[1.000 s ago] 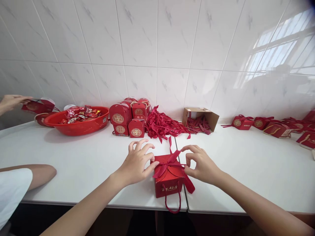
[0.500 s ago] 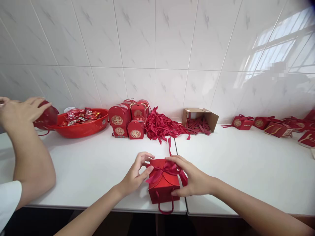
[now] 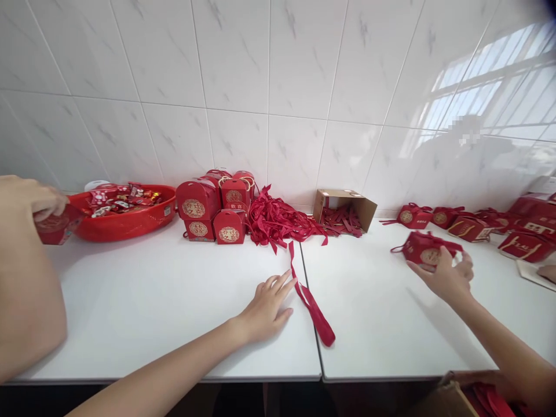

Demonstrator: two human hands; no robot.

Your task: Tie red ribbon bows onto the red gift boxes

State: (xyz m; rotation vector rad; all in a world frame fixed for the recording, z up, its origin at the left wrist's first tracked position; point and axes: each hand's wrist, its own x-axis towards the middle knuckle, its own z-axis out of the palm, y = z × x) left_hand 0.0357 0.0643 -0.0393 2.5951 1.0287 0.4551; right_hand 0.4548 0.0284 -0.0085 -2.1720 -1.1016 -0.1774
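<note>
My right hand (image 3: 447, 278) holds a small red gift box (image 3: 423, 248) with a ribbon bow above the right part of the white table (image 3: 382, 324), close to a row of finished red boxes (image 3: 469, 226). My left hand (image 3: 267, 307) lies flat on the table with fingers stretched out, holding nothing. Just right of its fingertips a loose red ribbon (image 3: 310, 298) lies across the seam between the two table tops.
A heap of red ribbons (image 3: 278, 219) and stacked red boxes (image 3: 212, 211) sit by the tiled wall. An open cardboard carton (image 3: 345, 208) lies on its side. A red basin of sweets (image 3: 124, 211) stands at the left. Another person's arm (image 3: 26, 278) holds a red box (image 3: 56, 226).
My right hand has carried the tied box from the table's front middle over to the right. My left hand let go of it and now rests flat. The other person's arm moved closer.
</note>
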